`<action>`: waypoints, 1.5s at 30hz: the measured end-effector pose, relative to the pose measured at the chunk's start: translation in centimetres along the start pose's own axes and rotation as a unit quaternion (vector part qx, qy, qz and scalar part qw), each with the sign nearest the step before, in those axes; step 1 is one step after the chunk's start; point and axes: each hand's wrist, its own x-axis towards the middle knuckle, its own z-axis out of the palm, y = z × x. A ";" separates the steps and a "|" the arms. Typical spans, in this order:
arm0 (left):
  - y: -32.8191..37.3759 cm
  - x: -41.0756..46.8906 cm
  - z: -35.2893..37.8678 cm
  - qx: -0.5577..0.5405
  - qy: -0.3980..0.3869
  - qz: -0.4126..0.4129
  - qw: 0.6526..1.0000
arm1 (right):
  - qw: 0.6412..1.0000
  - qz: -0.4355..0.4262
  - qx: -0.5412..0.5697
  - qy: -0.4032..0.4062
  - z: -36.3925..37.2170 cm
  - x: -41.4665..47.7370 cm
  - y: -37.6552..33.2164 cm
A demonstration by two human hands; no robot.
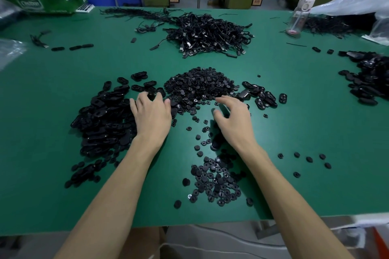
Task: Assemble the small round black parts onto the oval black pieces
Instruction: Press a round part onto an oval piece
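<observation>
Two heaps fed the job: small round parts (200, 84) at twelve o'clock on the green worktop (52, 94), oval pieces (103, 120) at nine. The left hand (152, 114) rested spread on the oval pieces, grip open; the right hand (233, 116) hovered at the round heap's edge, fingers loosely curled, apparently empty. Picking seemed in hand; next, each hand must pinch one piece.

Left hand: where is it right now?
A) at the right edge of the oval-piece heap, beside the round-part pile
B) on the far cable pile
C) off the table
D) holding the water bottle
A: the left hand lies with fingers spread at the edge of the oval-piece heap, right next to the round-part pile.
</observation>
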 end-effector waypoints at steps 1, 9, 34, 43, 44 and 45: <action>0.1 0.0 0.0 -0.005 0.004 -0.002 1.000 | 1.000 -0.007 -0.019 -0.010 0.1 0.0 0.1; 1.5 -0.2 -0.8 -0.203 0.125 0.050 0.970 | 0.982 -0.088 -0.136 -0.101 0.8 0.1 0.4; 3.5 -1.4 0.4 -0.349 0.053 0.174 0.919 | 0.984 -0.134 -0.116 -0.005 0.7 -0.4 -0.2; 3.0 -1.0 0.2 -0.493 -0.095 0.102 0.859 | 0.994 -0.096 -0.052 0.017 0.5 -0.4 -0.4; 3.0 -1.1 0.2 -0.493 -0.095 0.104 0.859 | 0.996 -0.087 -0.017 0.026 0.4 -0.5 -0.5; 3.1 -1.1 0.2 -0.489 -0.094 0.108 0.860 | 0.996 -0.082 0.015 0.032 0.3 -0.5 -0.5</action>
